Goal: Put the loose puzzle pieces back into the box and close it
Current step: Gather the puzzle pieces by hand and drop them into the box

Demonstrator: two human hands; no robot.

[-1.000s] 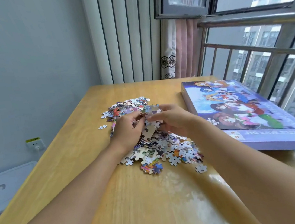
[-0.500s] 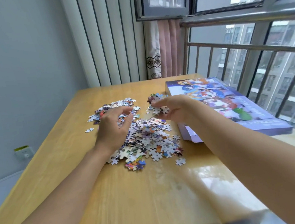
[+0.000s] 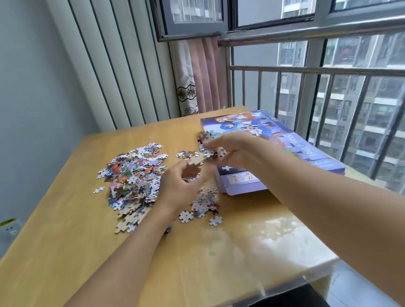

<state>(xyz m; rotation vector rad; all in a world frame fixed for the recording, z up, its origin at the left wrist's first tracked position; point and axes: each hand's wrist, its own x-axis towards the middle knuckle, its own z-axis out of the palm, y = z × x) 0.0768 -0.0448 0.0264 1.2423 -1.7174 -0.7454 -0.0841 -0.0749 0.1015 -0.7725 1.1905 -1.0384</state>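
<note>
I see multicoloured pieces (image 3: 133, 178) on a yellow wood-grain table (image 3: 55, 245), a purple cartoon-printed box (image 3: 304, 146), and a pink curtain (image 3: 207, 74).

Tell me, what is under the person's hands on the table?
Under the left hand and right hand lie loose puzzle pieces on the table. The right hand holds a bunch of pieces beside the box. Pieces directly beneath the palms are hidden.

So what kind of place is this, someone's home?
Probably a flat high in an apartment block: a light wooden table beside a metal-railed window facing tall residential buildings, with a pink curtain in the corner.
</note>
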